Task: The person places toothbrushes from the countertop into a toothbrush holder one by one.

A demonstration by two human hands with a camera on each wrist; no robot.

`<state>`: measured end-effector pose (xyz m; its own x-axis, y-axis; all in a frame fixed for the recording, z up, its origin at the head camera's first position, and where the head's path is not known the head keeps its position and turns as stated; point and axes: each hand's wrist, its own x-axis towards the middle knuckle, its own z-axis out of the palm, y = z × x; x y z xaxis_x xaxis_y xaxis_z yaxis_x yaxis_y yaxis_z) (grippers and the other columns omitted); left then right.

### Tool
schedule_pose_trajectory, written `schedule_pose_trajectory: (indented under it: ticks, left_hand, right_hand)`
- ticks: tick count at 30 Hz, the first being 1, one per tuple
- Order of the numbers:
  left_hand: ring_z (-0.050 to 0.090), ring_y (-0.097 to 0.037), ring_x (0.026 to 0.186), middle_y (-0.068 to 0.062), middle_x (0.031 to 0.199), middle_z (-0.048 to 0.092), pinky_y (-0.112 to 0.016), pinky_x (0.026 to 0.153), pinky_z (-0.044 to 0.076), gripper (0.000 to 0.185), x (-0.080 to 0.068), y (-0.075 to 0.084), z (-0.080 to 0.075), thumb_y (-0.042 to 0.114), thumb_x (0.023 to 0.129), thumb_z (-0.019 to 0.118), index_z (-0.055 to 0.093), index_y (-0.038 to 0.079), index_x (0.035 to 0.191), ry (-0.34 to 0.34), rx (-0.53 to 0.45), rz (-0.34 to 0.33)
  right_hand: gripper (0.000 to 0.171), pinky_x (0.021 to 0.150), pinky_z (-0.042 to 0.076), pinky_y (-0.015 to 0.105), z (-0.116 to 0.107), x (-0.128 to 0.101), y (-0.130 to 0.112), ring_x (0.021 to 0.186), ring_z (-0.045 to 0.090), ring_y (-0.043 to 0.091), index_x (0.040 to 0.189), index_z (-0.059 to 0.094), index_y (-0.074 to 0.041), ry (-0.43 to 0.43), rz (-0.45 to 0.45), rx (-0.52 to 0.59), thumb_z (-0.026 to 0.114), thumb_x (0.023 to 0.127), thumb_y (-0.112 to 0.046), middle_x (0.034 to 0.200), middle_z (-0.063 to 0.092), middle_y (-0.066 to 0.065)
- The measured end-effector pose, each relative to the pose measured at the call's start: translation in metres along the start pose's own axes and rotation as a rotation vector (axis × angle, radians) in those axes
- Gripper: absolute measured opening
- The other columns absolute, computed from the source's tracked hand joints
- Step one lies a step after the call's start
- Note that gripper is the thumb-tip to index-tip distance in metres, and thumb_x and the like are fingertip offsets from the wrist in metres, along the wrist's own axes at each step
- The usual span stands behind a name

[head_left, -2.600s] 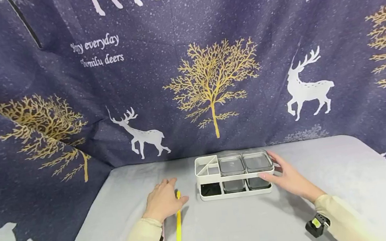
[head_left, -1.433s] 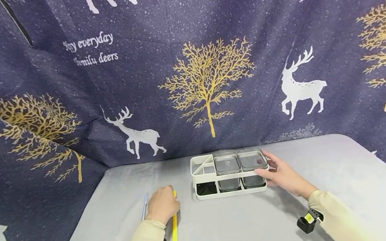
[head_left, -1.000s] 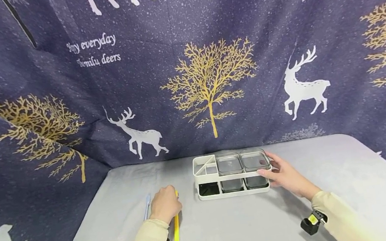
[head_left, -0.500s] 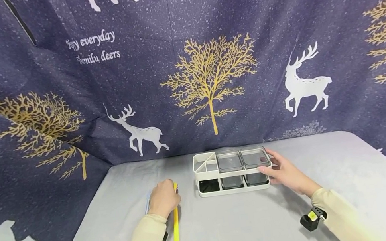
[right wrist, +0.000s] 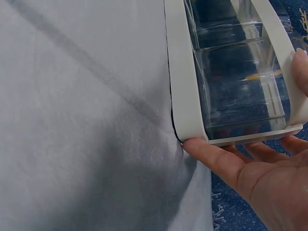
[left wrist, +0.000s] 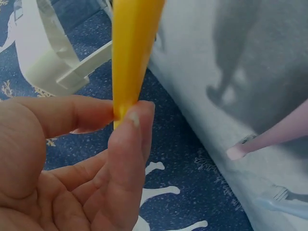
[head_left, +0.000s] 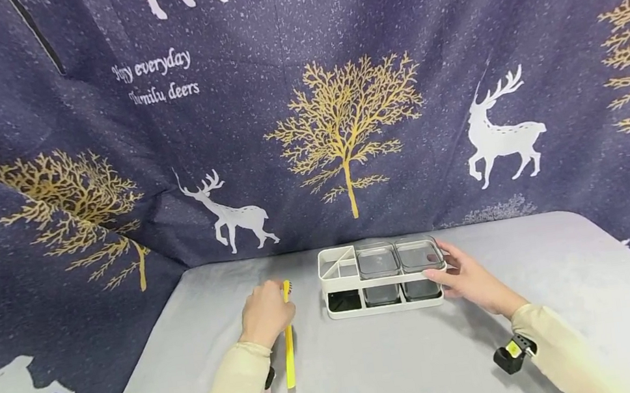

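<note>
**Yellow toothbrush (head_left: 290, 360) pinched near a white two-tier organizer (head_left: 340, 283)**

The toothbrush is clamped between the thumb and fingertips of the left hand (head_left: 267, 312), to the left of the organizer, whose right end is gripped by the right hand (head_left: 469, 279). A pink toothbrush (left wrist: 279, 132) and a pale blue toothbrush (left wrist: 284, 207) are seen nearby. The step in hand is judged to be lifting; a secure pinch and a steadied organizer are probably called for next.

Head view looks forward-down over the table (head_left: 383, 365) to its far edge; both close wrist views share the rack (head_left: 383, 280).
</note>
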<state>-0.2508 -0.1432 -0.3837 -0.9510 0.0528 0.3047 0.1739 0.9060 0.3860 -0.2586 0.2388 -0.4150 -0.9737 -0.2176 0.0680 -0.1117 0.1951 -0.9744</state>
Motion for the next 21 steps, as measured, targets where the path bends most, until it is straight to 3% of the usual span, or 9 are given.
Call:
schedule_pose_trajectory:
  ticks: [3,10,21]
  left_hand:
    - [0.065,-0.039,0.069,-0.019,0.086,0.069,-0.05,0.059,0.051,0.038,0.001,0.002,-0.003,0.003,0.07,0.068,0.069,-0.002,0.108,0.026,-0.013,0.01]
    - [0.066,-0.041,0.074,-0.019,0.09,0.07,-0.05,0.06,0.051,0.039,0.003,0.006,-0.01,0.006,0.071,0.07,0.068,0.0,0.11,0.072,-0.024,-0.003]
    - [0.064,-0.038,0.068,-0.008,0.073,0.066,-0.052,0.057,0.049,0.037,0.01,0.015,-0.023,0.011,0.073,0.071,0.069,0.007,0.11,0.119,-0.032,-0.013]
  right_hand:
    - [0.085,0.082,0.055,0.049,-0.001,0.0,-0.001,0.118,0.054,0.039,0.157,0.008,-0.002,0.004,-0.006,-0.005,0.065,0.096,-0.016,0.143,0.037,0.036]
    - [0.084,0.083,0.054,0.049,0.001,0.001,-0.001,0.121,0.052,0.042,0.156,0.01,-0.002,0.0,-0.005,0.011,0.066,0.096,-0.016,0.143,0.037,0.036]
    - [0.085,0.083,0.054,0.049,-0.001,0.0,0.001,0.12,0.053,0.04,0.157,0.009,-0.003,0.006,0.001,0.024,0.066,0.096,-0.016,0.145,0.035,0.035]
